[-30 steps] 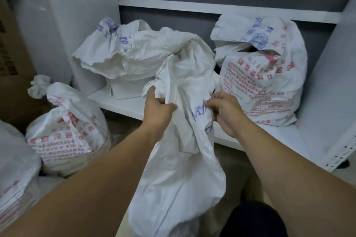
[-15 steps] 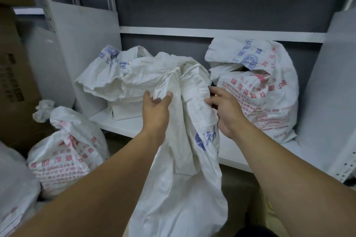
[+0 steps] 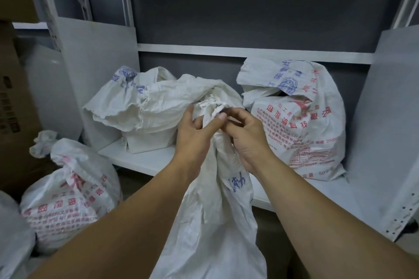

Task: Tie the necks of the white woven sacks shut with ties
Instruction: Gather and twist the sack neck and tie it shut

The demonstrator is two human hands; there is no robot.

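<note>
White woven sack point(image 3: 210, 222) hanging upright, neck up, gripped by left hand point(image 3: 196, 133), right hand point(image 3: 246, 140)

A low white metal shelf board point(image 3: 154, 162) runs across at twelve o'clock, its front edge a little above the dark floor point(image 3: 133, 184). At eleven o'clock a crumpled white woven sack with blue print point(image 3: 136, 106) slumps on the board's left end, near the pale side panel, its open mouth folded over. At one o'clock, apart from it, a fuller white woven sack with red and blue print point(image 3: 299, 133) sits on the same board, its top flopped forward. Down on the floor at eight o'clock stands a rounded white woven sack with red print point(image 3: 68, 206), its neck bunched into a tuft. Just left of it, another white sack point(image 3: 11, 233) is only partly in sight.
</note>
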